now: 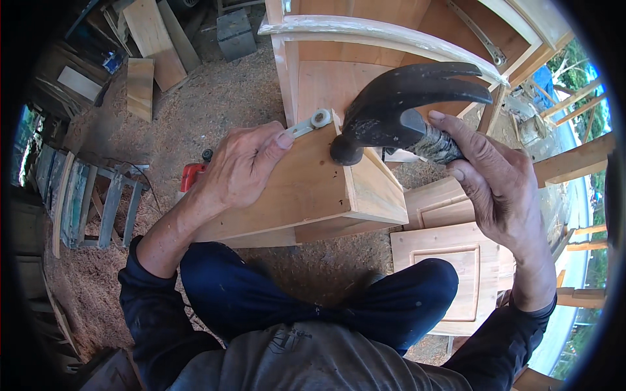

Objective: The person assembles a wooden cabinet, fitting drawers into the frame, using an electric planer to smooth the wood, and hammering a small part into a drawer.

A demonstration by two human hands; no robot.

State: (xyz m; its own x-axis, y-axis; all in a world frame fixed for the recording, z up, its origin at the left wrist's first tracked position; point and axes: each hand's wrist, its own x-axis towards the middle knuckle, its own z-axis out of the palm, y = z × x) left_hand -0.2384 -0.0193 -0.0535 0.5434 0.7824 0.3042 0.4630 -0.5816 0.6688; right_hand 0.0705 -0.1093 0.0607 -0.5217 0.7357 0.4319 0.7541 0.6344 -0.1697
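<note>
My right hand (499, 186) grips a claw hammer (398, 107) close under its dark metal head. The hammer's round striking face hangs over the top edge of a wooden drawer (287, 182), its claw pointing right. Along that edge, my left hand (244, 166) pinches a pale drawer slide (303, 127) with a small roller at its far end. The rest of the slide is hidden under my left fingers. The drawer rests in front of my knees, tilted, its bare wood side facing up.
Beyond the drawer stands a wooden cabinet (332, 72) with a metal slide (479, 32) on its inner wall. A panelled wooden door (443, 260) lies at right. Something red (191, 176) sits behind my left wrist. Planks (153, 42) and a wooden frame (98, 202) stand at left on shaving-strewn ground.
</note>
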